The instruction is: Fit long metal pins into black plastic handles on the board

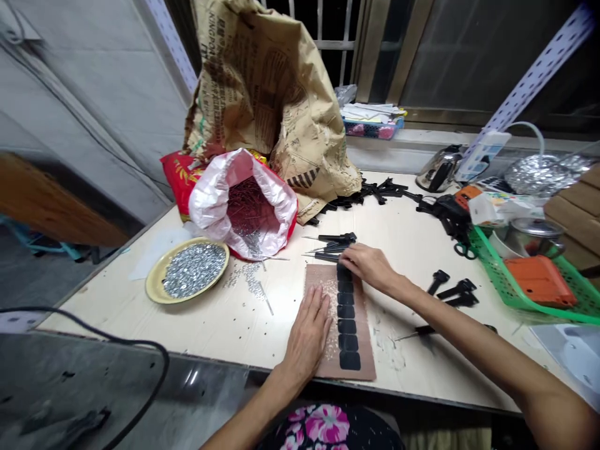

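A brown board [369, 337] lies near the table's front edge, with small pale bits scattered on its left part. Several flat black rounded squares [347, 327] form a column along it. My left hand [309, 328] rests flat on the board's left side, fingers stretched out, left of the column. At the column's far end, my right hand [370, 265] has its fingers drawn together on the topmost black rounded square [344, 274]; its fingertips partly cover it. Just beyond the board lie several black-handled tools [330, 248] with thin metal shafts pointing left.
A yellow bowl [152, 284] of small metal pieces stands left, beside spilled bits [253, 278]. Behind it, a red-and-white sack [213, 194] holds thin reddish rods. Several black-handled pieces [457, 290] lie right, near a green basket [497, 265]. A kettle [439, 169] stands at the back.
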### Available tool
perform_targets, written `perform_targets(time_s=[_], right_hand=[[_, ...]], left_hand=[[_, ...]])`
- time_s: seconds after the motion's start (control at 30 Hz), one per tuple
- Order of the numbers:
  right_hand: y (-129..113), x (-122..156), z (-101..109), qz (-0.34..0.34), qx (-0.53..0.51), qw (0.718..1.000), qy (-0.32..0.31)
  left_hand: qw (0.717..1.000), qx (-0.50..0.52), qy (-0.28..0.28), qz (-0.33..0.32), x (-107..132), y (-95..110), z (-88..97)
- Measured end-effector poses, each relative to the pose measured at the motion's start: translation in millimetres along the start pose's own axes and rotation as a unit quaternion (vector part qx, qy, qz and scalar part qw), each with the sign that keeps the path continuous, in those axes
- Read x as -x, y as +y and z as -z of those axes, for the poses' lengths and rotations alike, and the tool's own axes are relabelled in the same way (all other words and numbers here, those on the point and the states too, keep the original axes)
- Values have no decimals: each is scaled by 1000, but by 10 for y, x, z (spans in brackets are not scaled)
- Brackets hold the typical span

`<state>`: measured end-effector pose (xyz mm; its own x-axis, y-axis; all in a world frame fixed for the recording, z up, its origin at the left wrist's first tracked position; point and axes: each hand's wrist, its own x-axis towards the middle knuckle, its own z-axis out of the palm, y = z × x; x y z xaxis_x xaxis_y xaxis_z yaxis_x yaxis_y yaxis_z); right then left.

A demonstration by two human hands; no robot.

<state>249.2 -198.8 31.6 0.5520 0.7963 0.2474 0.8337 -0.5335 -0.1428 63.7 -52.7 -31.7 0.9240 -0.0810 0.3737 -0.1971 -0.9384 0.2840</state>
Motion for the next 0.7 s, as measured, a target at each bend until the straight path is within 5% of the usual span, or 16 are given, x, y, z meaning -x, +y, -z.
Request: perform_targets(time_s=[0.17,0.37,0.5,0.7], right_hand=[[-315,-636,-508,-26,59,994,-86],[-291,-708,-651,-12,50,993,-106],[-252,-621,-661,-9,18,998,-56],[-212,-497,-562,-28,-57,994,86]], left_hand=[[991,48,88,86,245,-206,432],[975,3,122,185,601,-886,752],[979,0,88,184,552,-1103,740],[983,-65,35,171,361,-1115,667]])
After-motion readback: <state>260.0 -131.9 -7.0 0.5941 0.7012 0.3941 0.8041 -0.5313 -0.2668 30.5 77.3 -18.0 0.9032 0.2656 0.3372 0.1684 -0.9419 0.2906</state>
